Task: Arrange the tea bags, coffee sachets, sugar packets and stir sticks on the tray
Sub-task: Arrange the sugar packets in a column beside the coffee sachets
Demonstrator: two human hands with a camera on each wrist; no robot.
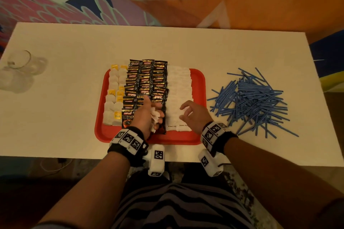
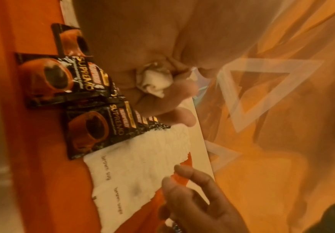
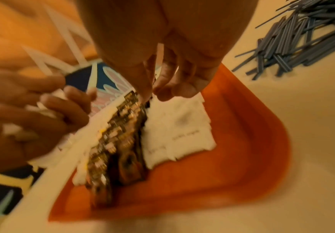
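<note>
A red tray (image 1: 198, 87) holds tea bags (image 1: 113, 98) at its left, black coffee sachets (image 1: 147, 80) in the middle and rows of white sugar packets (image 1: 179, 83) at its right. My left hand (image 1: 149, 115) hovers over the front coffee sachets and grips a bunch of white sugar packets (image 1: 156, 117), which also shows in the left wrist view as sugar packets (image 2: 154, 80) in the palm. My right hand (image 1: 189, 111) hangs over the front sugar packets (image 3: 182, 129), fingers loosely curled, holding nothing. Blue stir sticks (image 1: 255, 98) lie in a loose pile on the table, right of the tray.
The white table (image 1: 74, 46) carries clear glasses (image 1: 20, 69) at its far left edge. A patterned rug lies beyond the table. The pile of stir sticks (image 3: 302, 39) sits just past the tray's right rim (image 3: 252, 126).
</note>
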